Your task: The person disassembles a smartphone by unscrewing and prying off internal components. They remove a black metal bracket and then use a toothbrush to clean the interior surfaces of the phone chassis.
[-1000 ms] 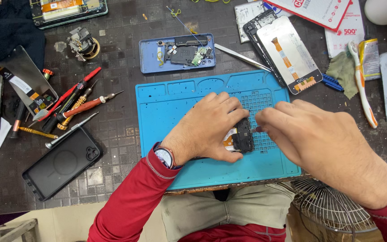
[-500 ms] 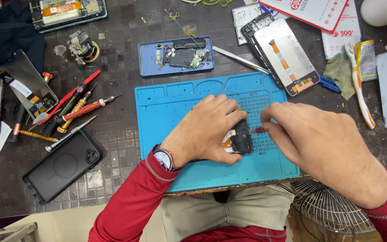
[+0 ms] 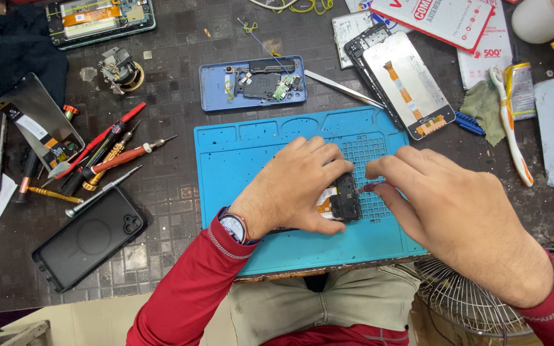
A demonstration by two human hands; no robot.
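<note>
Gripping small black opened phone body at centre of blue silicone repair mat, left hand clamped on it. Right hand, fingers pinched on thin red-tipped tool, touching phone at 3 o'clock. Red-handled screwdrivers on bench, 9 o'clock, well apart.

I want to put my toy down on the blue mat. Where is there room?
The blue mat is bare along its left part, between the black phone case and the left hand. It is crowded on the right, where both hands work on the small black phone part, and left of the mat, where screwdrivers lie.
</note>
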